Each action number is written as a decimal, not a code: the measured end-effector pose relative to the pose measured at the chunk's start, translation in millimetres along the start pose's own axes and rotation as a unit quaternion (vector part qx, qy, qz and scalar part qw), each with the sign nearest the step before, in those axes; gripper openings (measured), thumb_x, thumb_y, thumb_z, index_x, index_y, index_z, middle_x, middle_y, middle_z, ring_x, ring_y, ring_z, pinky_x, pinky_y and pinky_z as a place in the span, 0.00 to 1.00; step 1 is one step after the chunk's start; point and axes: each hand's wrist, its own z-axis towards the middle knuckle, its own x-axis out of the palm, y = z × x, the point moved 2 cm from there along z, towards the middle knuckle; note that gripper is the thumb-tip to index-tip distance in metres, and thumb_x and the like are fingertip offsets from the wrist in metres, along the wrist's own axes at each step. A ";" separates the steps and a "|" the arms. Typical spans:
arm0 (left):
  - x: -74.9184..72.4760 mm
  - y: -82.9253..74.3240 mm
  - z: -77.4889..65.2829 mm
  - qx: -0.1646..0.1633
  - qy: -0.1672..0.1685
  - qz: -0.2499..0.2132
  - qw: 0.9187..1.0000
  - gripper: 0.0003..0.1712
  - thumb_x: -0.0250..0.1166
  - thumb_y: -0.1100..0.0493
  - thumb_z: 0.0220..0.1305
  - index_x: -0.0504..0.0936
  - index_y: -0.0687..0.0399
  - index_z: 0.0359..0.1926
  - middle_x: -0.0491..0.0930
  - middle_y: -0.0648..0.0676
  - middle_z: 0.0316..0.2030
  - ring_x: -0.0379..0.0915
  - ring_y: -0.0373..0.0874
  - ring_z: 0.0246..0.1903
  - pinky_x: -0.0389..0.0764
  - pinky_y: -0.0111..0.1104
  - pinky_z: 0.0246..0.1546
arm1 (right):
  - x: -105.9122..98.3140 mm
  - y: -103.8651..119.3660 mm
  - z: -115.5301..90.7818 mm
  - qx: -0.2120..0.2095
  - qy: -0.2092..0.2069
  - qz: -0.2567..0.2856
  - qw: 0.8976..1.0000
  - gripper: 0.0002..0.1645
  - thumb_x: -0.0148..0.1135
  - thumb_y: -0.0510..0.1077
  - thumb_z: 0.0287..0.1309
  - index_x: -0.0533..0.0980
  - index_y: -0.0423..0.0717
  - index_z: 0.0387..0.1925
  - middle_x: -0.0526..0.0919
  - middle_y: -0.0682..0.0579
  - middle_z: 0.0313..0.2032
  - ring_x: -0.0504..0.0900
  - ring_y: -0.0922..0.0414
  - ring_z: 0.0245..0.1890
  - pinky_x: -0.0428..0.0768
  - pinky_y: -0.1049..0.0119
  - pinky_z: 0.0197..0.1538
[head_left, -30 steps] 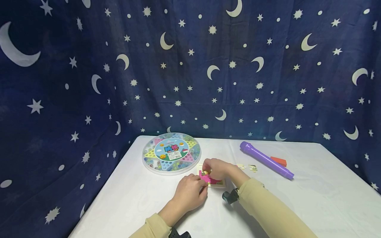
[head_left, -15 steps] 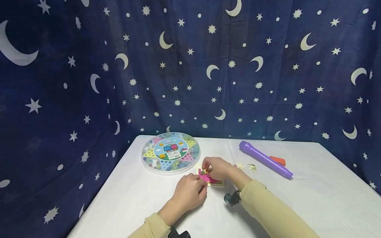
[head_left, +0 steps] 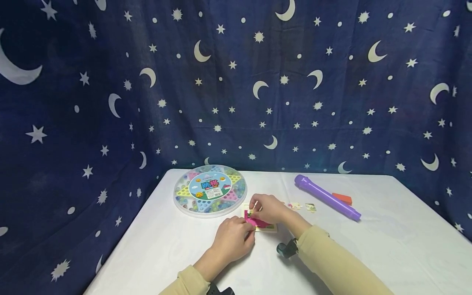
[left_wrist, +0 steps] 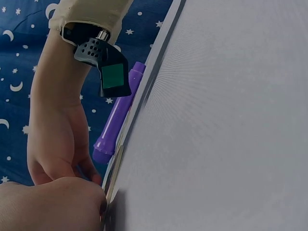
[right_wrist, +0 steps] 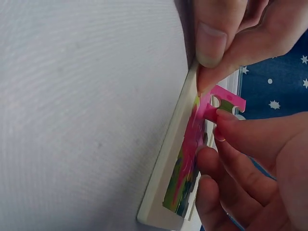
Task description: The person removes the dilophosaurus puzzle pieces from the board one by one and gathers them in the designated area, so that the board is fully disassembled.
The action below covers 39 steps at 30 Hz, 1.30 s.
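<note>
The left hand (head_left: 234, 239) sits at the near left part of the jigsaw tray (right_wrist: 170, 166), thumb and finger gripping its cream rim. The right hand (head_left: 271, 208) hangs just over the same tray, near the left but separate from it, with thumb and forefinger pinching a pink and green jigsaw piece (right_wrist: 228, 96); the other fingers are bent above the picture. The tray lies flat and partly filled, bright pink with yellow-green areas, though the hands hide some of it. Each wrist bears a black wrist camera (head_left: 287, 248) at the end of a khaki sleeve (head_left: 332, 256). Loose to the right of the tray are a pale piece touched with pink (head_left: 296, 206) and a darker loose piece (head_left: 311, 208). Farther right of the tray, a purple plastic stick (head_left: 327, 197) with a thicker head lies aslant, partly covering an orange block (head_left: 343, 199) behind it. Beyond the tray to the left is a round, clear Chinese checkers case (head_left: 210, 191) full of marbles. A white tablecloth (head_left: 383, 237) spreads beneath the tray, and a navy moon-and-star curtain (head_left: 236, 90) hangs behind.
</note>
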 end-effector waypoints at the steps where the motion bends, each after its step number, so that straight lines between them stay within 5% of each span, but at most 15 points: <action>1: -0.1 -0.1 -0.1 0.000 -0.001 -0.001 1.000 0.04 0.70 0.54 0.59 0.88 0.44 0.29 0.80 0.42 0.24 0.75 0.40 0.26 0.77 0.36 0.30 | 0.1 0.3 -0.4 0.000 0.000 -0.001 1.000 0.11 0.75 0.40 0.58 0.79 0.53 0.37 0.82 0.60 0.29 0.78 0.60 0.32 0.78 0.59 0.42; 17: -0.1 -1.1 1.1 0.002 -0.003 -0.001 1.000 0.03 0.71 0.55 0.58 0.89 0.45 0.29 0.79 0.42 0.23 0.75 0.40 0.26 0.77 0.36 0.29 | -5.9 -3.5 -5.5 -0.021 -0.003 -0.005 1.000 0.06 0.70 0.41 0.62 0.81 0.54 0.32 0.81 0.62 0.28 0.77 0.61 0.33 0.75 0.56 0.45; 39: 0.6 -1.5 -0.3 -0.024 -0.010 0.018 1.000 0.03 0.73 0.52 0.56 0.91 0.44 0.30 0.81 0.43 0.24 0.75 0.41 0.26 0.73 0.35 0.26 | -48.0 -39.0 -16.8 0.041 -0.048 0.094 0.994 0.02 0.68 0.42 0.66 0.84 0.48 0.37 0.85 0.50 0.31 0.82 0.56 0.29 0.79 0.61 0.36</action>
